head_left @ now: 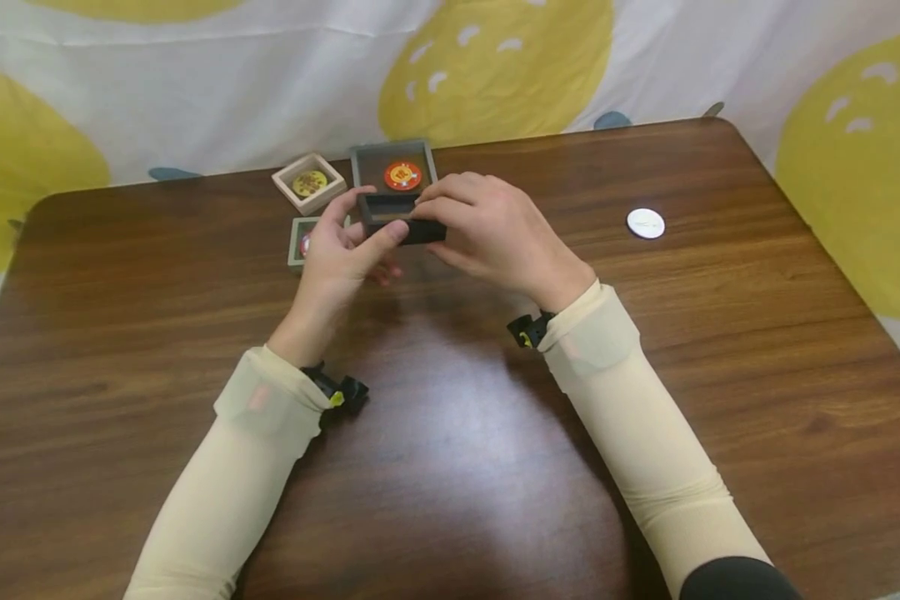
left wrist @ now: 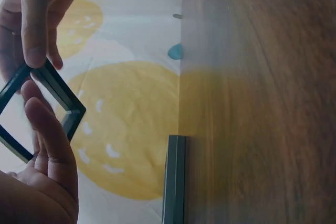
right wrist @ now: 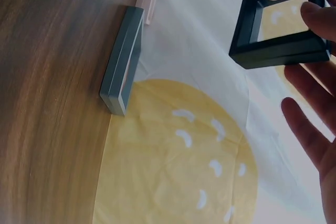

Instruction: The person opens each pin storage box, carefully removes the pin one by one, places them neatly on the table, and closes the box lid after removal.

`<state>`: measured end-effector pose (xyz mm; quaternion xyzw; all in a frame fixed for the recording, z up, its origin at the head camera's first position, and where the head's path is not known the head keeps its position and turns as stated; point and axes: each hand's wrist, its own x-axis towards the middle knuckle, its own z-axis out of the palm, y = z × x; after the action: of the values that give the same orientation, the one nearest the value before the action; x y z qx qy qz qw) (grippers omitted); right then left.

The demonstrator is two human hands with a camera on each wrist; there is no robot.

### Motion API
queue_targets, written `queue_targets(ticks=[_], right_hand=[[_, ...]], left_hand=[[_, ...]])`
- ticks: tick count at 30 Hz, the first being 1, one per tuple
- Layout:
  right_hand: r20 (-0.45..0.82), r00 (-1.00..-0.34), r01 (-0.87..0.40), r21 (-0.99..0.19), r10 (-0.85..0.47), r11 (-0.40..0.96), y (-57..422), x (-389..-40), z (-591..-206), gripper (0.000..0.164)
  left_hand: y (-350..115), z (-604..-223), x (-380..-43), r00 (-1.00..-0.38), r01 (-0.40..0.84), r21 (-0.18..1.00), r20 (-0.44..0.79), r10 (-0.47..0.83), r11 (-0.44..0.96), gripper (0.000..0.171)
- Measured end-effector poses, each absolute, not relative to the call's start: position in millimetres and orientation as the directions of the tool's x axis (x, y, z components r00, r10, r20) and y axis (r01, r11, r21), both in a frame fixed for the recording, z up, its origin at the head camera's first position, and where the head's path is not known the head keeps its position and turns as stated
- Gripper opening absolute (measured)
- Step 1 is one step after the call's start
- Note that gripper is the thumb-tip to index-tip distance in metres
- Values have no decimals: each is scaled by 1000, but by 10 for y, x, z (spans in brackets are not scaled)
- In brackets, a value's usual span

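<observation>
Both hands hold a small black square frame [head_left: 423,234] up over the far part of the table. My left hand [head_left: 337,254] grips its left side, thumb along the near edge. On the right side, my right hand [head_left: 495,229] pinches the frame with its fingertips. In the left wrist view the frame [left wrist: 67,95] stands tilted, and light shows through its opening. The right wrist view shows the frame [right wrist: 278,51] between the fingers of both hands, the yellow curtain pattern visible through it.
Behind the hands stand a grey box frame [head_left: 429,160] with a red round piece [head_left: 402,176] and a pale wooden frame [head_left: 281,185] with a yellow round piece [head_left: 309,184]. A light green frame [head_left: 295,250] is partly hidden by the left hand. A white disc [head_left: 646,223] lies at right.
</observation>
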<state>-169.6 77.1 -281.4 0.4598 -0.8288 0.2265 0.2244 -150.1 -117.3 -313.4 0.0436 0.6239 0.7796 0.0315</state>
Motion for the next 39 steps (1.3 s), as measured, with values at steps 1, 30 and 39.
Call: queue_targets(ticks=[1, 30, 39], right_hand=[[594, -472, -863, -163, -651, 478, 777, -1695, -2821, 25], [32, -883, -463, -211, -468, 861, 856, -1901, -3113, 29], [-32, -882, -450, -232, -469, 862, 789, -1926, -3166, 27]], left_hand=[[-1177, -3138, -1504, -993, 2, 980, 25, 113, -197, 48], [-1757, -3179, -1641, -957, 171, 207, -199, 212, 963, 55], [-1778, -3206, -1625, -969, 174, 204, -140, 205, 963, 39]])
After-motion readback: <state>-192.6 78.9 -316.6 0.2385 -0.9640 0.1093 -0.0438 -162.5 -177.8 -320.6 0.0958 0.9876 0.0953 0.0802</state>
